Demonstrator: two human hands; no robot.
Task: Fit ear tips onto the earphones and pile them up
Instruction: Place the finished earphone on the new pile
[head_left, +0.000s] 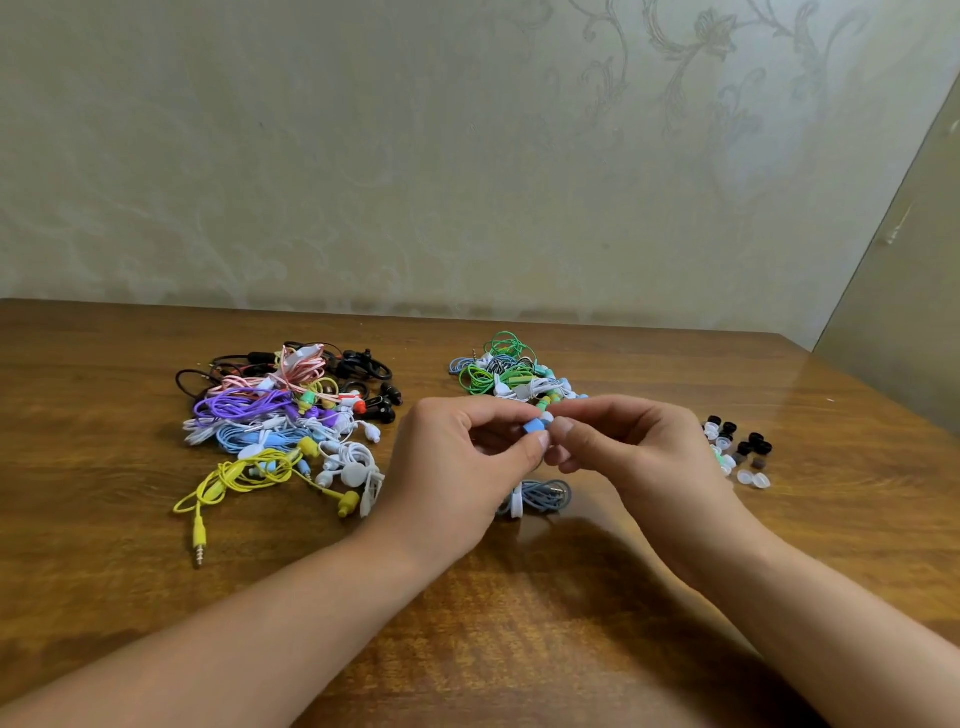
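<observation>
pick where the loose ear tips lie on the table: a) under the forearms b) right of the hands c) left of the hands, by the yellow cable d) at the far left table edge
b: the loose ear tips, black and clear, lie on the table just right of the right hand.

The brown wooden tabletop (571, 649) carries a mixed-colour earphone pile (280, 421) at left, a green-white earphone pile (511, 371) farther back, and loose ear tips (740, 452) at right.

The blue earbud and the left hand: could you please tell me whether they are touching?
Touching. The head view shows the left hand pinching the blue earbud between thumb and fingertips, while the right hand meets it from the other side.
</observation>
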